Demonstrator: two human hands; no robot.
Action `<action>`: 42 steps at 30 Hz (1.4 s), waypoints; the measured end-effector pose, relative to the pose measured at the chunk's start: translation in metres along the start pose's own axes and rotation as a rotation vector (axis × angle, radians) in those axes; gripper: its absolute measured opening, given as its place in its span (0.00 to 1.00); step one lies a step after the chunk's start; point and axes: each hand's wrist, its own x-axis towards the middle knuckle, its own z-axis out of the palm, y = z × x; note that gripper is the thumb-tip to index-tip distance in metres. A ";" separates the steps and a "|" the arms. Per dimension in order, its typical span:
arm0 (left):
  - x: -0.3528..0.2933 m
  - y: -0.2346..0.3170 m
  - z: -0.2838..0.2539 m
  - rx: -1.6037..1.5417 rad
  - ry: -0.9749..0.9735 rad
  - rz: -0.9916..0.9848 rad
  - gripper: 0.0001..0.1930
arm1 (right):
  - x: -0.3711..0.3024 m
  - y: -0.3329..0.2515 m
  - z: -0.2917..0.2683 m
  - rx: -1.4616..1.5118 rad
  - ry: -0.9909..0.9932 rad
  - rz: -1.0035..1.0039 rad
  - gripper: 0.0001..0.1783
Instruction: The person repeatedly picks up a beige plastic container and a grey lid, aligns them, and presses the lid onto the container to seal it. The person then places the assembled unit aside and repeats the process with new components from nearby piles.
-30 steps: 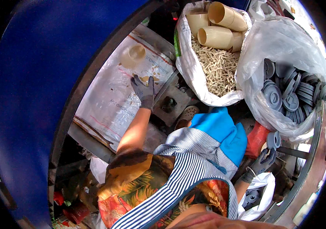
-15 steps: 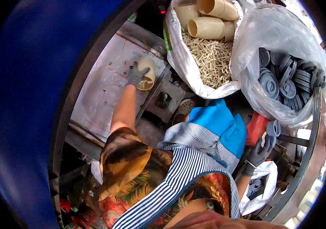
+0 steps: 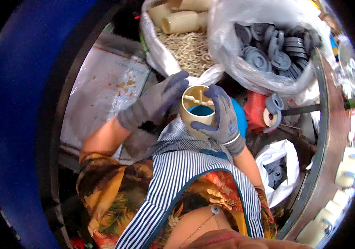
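Observation:
A cream plastic tube (image 3: 185,120) stands in front of my waist with its round mouth facing up. Inside its mouth runs a thin cream crosspiece, and blue shows through the hollow below. My right hand (image 3: 224,120), in a grey glove, grips the tube from the right, thumb across its near side. On the other side my left hand (image 3: 154,101), gloved the same way, has its fingers stretched out toward the rim and appears to hold nothing. That hand is slightly blurred.
Ahead, a white sack (image 3: 146,37) holds cream tubes (image 3: 181,23) and many short cream sticks (image 3: 187,52). A clear plastic bag (image 3: 231,62) is full of grey round caps (image 3: 256,60). At right are grey rings (image 3: 274,103) by a red object (image 3: 254,110) and a white bag (image 3: 264,159) of small grey parts.
My left hand has come off the sheet-covered surface at left, and the tube is now before me in my right hand. The right hand has left the grey rings. The view has shifted.

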 end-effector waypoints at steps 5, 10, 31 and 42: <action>0.008 0.031 0.080 0.682 0.067 0.723 0.28 | -0.033 -0.026 -0.017 -0.368 0.215 0.251 0.49; 0.037 -0.011 0.106 0.816 -0.006 0.685 0.28 | -0.061 0.005 -0.013 -0.010 0.257 0.315 0.58; 0.072 -0.001 0.029 0.954 0.197 1.151 0.24 | -0.073 0.027 0.020 0.178 0.225 0.447 0.65; 0.094 -0.063 0.089 -0.541 -0.501 0.101 0.34 | -0.069 0.053 -0.047 0.534 0.054 0.367 0.49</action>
